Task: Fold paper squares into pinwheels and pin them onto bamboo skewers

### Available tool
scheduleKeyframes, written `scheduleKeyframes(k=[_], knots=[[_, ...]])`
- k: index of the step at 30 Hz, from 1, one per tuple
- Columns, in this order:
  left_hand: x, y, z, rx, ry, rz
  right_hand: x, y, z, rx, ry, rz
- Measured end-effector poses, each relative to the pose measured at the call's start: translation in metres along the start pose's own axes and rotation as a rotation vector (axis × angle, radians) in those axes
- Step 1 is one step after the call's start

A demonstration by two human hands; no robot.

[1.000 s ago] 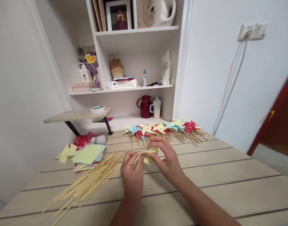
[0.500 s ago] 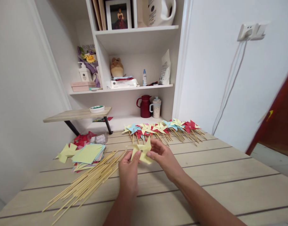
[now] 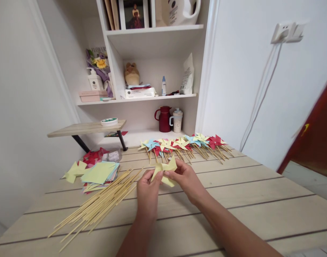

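Between my two hands, above the table, is a pale yellow paper pinwheel (image 3: 169, 166) with folded blades. My left hand (image 3: 149, 189) pinches its left side, the thumb near the centre. From the right, my right hand (image 3: 187, 178) grips it too, with its thumb pressed close to the middle and the fingers behind the paper. The two thumbs nearly meet at the centre and cover it. Left of my left hand lies a loose bundle of thin wooden sticks (image 3: 99, 203). Beyond my hands, finished pinwheels on sticks (image 3: 167, 144) in yellow, blue and red lie in a row.
A stack of coloured paper squares (image 3: 100, 174) lies at the left, beside loose yellow pinwheel paper (image 3: 75, 171), red pieces (image 3: 95, 156) and a clear box (image 3: 111, 155). A small raised shelf (image 3: 72, 129) stands behind them. A red jug (image 3: 164, 119) and a cup (image 3: 177, 120) stand at the back.
My right thumb has moved in to the pinwheel's centre, next to the left thumb. The pinwheel has shifted slightly right and tilted.
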State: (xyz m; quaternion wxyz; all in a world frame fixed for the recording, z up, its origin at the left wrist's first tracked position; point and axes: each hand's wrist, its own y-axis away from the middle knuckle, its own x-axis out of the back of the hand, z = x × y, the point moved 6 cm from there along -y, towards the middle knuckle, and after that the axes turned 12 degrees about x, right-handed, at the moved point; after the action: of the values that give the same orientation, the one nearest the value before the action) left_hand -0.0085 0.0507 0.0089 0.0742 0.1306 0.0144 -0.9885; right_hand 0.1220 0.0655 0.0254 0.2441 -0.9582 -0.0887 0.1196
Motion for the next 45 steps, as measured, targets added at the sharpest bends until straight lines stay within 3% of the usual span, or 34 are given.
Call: scheduleKeyframes(k=[9,15,22,25,29,33,39,45], knots=[[0.011,-0.002,0.004,-0.126,-0.038,0.086,0.01,-0.001,0.004,-0.05,-0.057,0.11],[0.017,-0.003,0.013,-0.249,-0.151,0.117,0.009,-0.001,0.0,-0.053,-0.034,0.103],[0.009,0.003,0.021,-0.354,-0.333,0.128,0.007,0.0,0.003,-0.031,0.038,0.022],[0.01,0.011,0.028,-0.487,-0.408,0.196,0.009,0.0,-0.007,0.127,0.241,0.0],[0.004,0.03,0.044,-0.841,-0.607,0.23,0.005,0.007,-0.038,0.54,0.57,-0.049],[-0.002,0.045,0.05,-1.053,-0.738,0.253,0.001,0.017,-0.058,0.839,0.667,-0.042],[-0.002,0.052,0.049,-1.165,-0.762,0.283,-0.002,0.019,-0.063,0.914,0.689,-0.047],[-0.003,0.055,0.047,-1.169,-0.764,0.291,-0.005,0.022,-0.068,0.98,0.712,-0.084]])
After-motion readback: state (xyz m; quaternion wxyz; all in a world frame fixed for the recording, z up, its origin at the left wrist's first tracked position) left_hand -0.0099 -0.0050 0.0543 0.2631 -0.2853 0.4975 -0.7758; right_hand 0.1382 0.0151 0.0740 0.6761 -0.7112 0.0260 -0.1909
